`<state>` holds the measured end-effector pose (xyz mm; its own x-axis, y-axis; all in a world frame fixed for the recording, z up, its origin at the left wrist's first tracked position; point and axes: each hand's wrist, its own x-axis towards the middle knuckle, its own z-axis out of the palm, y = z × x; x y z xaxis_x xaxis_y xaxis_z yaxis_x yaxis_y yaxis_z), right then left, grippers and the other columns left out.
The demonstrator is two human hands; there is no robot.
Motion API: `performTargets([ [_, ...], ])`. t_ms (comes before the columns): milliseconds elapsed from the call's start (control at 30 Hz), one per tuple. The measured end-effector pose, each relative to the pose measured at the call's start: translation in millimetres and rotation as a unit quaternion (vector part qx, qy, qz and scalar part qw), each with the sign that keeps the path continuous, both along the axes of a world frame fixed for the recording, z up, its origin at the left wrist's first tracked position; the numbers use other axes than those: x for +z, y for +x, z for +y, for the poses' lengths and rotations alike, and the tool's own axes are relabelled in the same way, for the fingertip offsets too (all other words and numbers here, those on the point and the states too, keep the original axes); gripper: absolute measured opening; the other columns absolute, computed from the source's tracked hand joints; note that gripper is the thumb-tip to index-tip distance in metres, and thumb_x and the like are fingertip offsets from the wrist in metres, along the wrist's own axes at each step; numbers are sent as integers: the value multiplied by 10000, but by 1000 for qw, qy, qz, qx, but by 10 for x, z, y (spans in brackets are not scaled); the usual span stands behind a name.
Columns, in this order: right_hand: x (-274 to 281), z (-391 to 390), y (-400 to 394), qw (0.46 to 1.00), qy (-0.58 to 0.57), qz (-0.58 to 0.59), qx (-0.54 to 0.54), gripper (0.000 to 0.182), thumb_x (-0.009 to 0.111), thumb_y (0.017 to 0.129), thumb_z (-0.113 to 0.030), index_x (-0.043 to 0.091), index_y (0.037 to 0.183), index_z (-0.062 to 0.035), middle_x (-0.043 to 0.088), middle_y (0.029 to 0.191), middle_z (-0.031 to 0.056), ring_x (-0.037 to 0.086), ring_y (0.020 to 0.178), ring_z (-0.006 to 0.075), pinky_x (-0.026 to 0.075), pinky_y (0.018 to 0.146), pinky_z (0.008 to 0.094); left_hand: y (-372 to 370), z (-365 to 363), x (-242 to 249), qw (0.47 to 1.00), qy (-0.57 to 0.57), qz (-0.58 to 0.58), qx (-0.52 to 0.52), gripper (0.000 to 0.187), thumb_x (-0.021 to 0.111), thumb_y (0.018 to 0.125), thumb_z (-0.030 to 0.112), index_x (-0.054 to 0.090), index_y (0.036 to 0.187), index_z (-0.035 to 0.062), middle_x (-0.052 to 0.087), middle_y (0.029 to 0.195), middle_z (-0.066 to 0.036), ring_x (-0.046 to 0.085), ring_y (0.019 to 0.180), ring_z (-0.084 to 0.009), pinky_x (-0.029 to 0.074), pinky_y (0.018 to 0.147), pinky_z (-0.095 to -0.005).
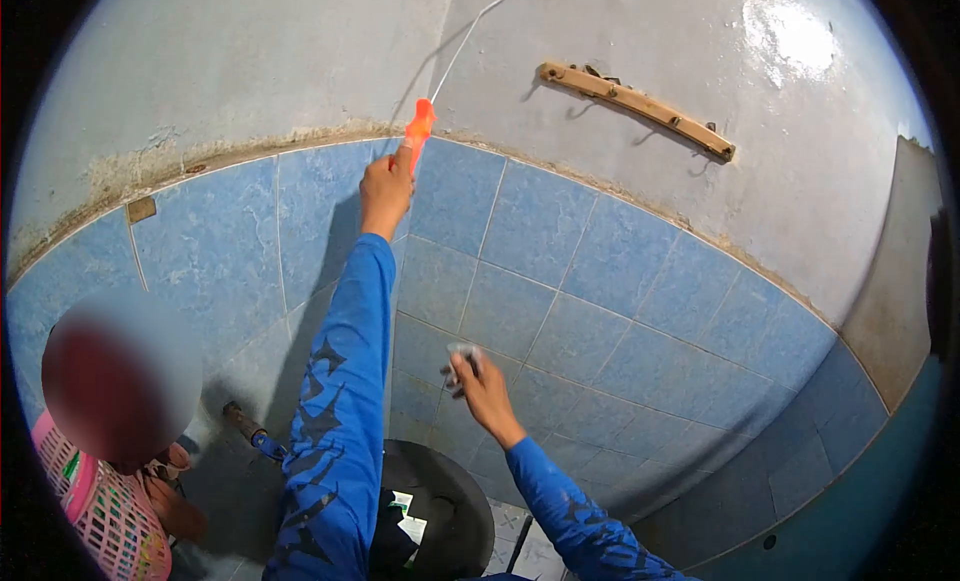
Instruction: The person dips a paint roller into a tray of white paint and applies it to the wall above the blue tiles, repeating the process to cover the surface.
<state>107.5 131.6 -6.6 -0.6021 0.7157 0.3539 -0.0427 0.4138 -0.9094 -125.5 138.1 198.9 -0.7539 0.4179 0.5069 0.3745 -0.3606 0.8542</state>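
My left hand (388, 189) is raised to the top of the blue tiles, its fingers wrapped round the orange handle of a paint roller (419, 121). From the handle a thin bent metal rod runs up along the grey wall, and the far end leaves the picture at the top. Lower and to the right, my right hand (484, 393) is closed on a small crumpled grey thing (464, 359), whose kind I cannot tell. That hand is in front of the tiled wall (560, 321). Both arms wear blue sleeves with dark patterns.
A wooden hook rail (640, 106) is fixed on the grey wall. Below stands a black tub (465, 511) with white-labelled packets. A pipe with a blue end (262, 441) sticks out at the left, near a pink basket (115, 511) and a blurred round patch.
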Motion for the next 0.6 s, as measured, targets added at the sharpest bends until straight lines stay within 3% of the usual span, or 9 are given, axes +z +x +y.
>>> performTargets([
  [33, -136, -44, 145, 1000, -17, -13, 1, 394, 516, 1019, -399, 585, 1193, -53, 686, 945, 97, 634, 773, 148, 517, 651, 293, 32, -10, -13, 1000, 0, 3, -1, 683, 481, 959, 601, 624, 702, -15, 588, 586, -182, 622, 571, -306, 465, 565, -432],
  [100, -477, -99, 448, 997, -62, -34, -4, 392, 516, 1019, -398, 582, 1206, -60, 687, 947, 97, 648, 787, 157, 519, 655, 298, 73, -49, -175, 1000, 14, 9, -5, 683, 487, 952, 615, 611, 684, 0, 560, 558, -104, 589, 533, -197, 445, 514, -380],
  [200, -1114, -134, 895, 986, -149, -67, -32, 407, 511, 1018, -409, 588, 1200, -53, 692, 921, 96, 661, 772, 166, 523, 648, 304, 134, -82, -796, 999, 25, 36, 4, 657, 496, 965, 589, 590, 698, -4, 543, 565, -88, 566, 525, -173, 428, 509, -353],
  [367, -2036, -127, 1538, 975, -166, -126, -75, 394, 525, 1017, -398, 576, 1167, -38, 701, 945, 125, 673, 766, 177, 548, 622, 301, 660, -245, -1471, 999, 30, 11, -13, 574, 508, 1003, 477, 552, 692, -4, 522, 571, -87, 541, 525, -163, 417, 514, -355],
  [433, -2169, -207, 1706, 971, -166, -142, -95, 432, 518, 1011, -425, 583, 1163, -26, 710, 928, 134, 689, 766, 193, 549, 627, 311, 720, -164, -1575, 999, 24, 10, -19, 557, 508, 1009, 452, 542, 691, -4, 518, 571, -86, 539, 526, -164, 415, 513, -357],
  [500, -2223, -276, 1833, 967, -167, -155, -116, 471, 512, 1005, -452, 590, 1159, -13, 719, 911, 142, 705, 766, 209, 551, 632, 322, 739, -19, -1656, 999, 32, 26, -31, 559, 488, 991, 553, 560, 737, 60, 493, 574, -1, 456, 459, -71, 347, 411, -245],
  [600, -2177, -451, 2012, 958, -182, -175, -138, 479, 518, 1001, -458, 593, 1108, 3, 724, 912, 146, 711, 769, 216, 559, 619, 330, 837, 70, -1570, 999, 27, 21, -32, 573, 486, 984, 568, 564, 745, 53, 490, 568, 0, 460, 464, -75, 356, 416, -258],
])
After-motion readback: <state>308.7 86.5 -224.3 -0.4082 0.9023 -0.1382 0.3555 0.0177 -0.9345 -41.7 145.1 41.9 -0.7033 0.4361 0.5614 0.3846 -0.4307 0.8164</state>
